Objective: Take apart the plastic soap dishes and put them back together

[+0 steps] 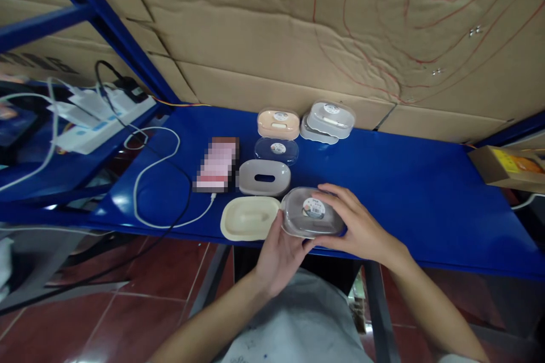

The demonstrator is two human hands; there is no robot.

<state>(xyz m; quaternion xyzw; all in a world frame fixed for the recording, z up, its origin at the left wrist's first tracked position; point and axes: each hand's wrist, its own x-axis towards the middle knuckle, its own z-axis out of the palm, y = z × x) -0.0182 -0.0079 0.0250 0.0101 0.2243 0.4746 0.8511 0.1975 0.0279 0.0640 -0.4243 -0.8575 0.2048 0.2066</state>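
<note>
Both hands hold a grey oval soap box [298, 212] with a clear lid and a round printed label, close to the table's front edge. My left hand [283, 258] supports it from below and the left, thumb at its side. My right hand [355, 218] grips its right end, fingers over the lid's far edge and thumb at the near side. Just left lies a cream oval tray [238, 221]. Behind that sits a grey oval shell [249, 182] with a slot in its middle. Farther back lies a loose clear lid [264, 149] with a label.
A peach soap box [264, 123] and stacked grey soap boxes [317, 119] stand near the cardboard wall [255, 39]. A phone [217, 164] with a white cable [136, 193] lies left. Beyond are a power strip [80, 136] and cords. A cardboard box [489, 167] sits far right on the blue table [426, 198].
</note>
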